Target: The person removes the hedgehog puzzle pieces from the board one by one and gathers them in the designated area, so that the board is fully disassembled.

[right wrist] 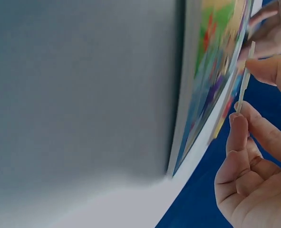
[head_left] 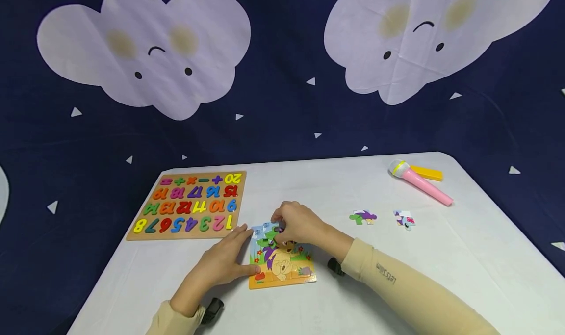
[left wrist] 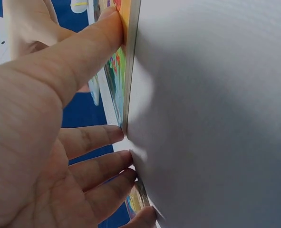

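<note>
A jigsaw puzzle (head_left: 291,273) with a cartoon animal picture lies in its tray on the table. My right hand (head_left: 301,222) is over its upper part, pinching a thin puzzle piece (right wrist: 245,80) between thumb and fingers. In the right wrist view that piece stands edge-on above the picture; its printed face is hidden. At the tray's left side is my left hand (head_left: 222,260), its thumb (left wrist: 95,45) resting on the lower border and its other fingers stretched past the top left corner. Two loose puzzle pieces (head_left: 364,217) (head_left: 404,219) lie to the right.
A wooden number board (head_left: 185,234) with colourful digits lies at the left. At the far right are a pink toy microphone (head_left: 425,187) and a yellow block (head_left: 427,173). Behind the white table (head_left: 397,296) hangs a dark blue cloth (head_left: 282,80) with clouds.
</note>
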Demonstrator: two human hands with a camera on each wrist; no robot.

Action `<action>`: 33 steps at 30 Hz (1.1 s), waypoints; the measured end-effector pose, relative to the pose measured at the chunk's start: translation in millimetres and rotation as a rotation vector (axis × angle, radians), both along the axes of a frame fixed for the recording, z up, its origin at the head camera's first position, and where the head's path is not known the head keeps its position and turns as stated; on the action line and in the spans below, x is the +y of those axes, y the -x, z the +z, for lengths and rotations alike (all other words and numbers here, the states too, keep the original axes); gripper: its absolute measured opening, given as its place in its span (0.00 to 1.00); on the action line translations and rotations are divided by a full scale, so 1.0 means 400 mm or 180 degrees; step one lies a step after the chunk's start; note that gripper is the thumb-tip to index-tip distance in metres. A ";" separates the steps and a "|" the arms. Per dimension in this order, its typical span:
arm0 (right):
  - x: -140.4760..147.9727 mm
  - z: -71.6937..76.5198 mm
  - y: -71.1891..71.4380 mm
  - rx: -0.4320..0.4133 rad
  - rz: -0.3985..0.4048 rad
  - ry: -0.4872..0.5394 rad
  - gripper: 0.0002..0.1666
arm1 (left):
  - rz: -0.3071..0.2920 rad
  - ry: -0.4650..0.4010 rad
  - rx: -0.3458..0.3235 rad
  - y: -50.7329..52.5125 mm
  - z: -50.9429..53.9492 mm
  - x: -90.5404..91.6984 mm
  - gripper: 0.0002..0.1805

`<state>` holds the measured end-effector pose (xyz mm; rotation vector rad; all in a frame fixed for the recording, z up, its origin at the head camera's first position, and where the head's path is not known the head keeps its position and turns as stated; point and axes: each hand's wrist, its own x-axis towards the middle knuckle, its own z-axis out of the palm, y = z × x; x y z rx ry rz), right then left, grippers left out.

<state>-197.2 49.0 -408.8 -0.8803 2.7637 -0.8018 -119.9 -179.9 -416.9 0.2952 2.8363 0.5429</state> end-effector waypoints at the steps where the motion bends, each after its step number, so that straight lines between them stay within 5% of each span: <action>1: 0.010 0.001 0.003 0.0000 -0.0006 0.0017 0.23 | 0.0005 0.0004 -0.0003 0.000 0.000 0.001 0.55; 22: 0.273 0.017 0.082 0.0079 -0.0219 -0.0131 0.24 | 0.0004 0.0016 0.0069 -0.001 -0.002 0.004 0.55; 33: 0.324 0.001 0.094 -0.0077 -0.0201 -0.0143 0.22 | 0.0012 -0.0004 0.0044 0.002 -0.003 0.002 0.55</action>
